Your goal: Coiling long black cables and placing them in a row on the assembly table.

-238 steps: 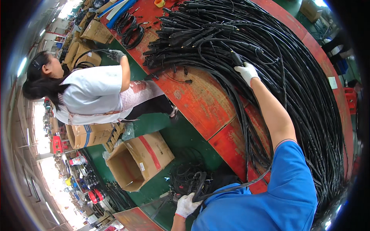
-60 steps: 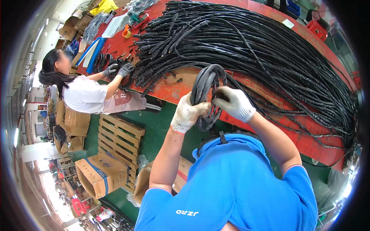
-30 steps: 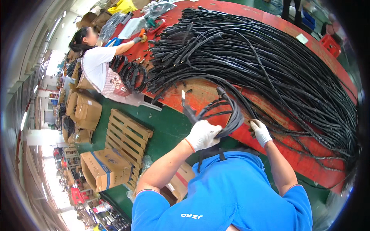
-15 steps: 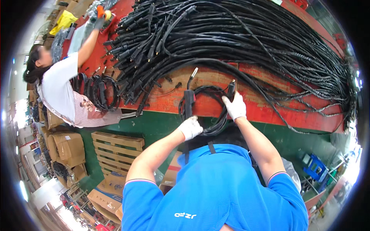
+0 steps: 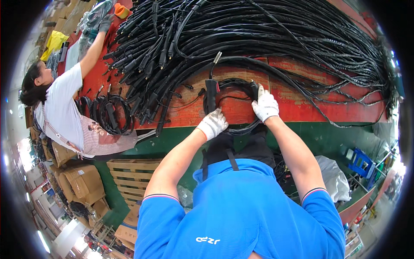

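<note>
- I see the red table (image 5: 302, 112) spanning my view.
- A black cable pile (image 5: 224, 34) covers much of it.
- The coiled cable (image 5: 242, 130) sits at its near edge (a tidy loop).
- The right hand (image 5: 265, 105) grips the coil's right side.
- The left hand (image 5: 213, 124) clasps its lower left.
- A black handle (image 5: 211, 96) edges the loop.

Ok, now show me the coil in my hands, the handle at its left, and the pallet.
Coil (image 5: 242, 130): head view, near edge.
Handle (image 5: 211, 92): head view, middle of the grip.
Pallet (image 5: 131, 165): head view, upper slat.
</note>
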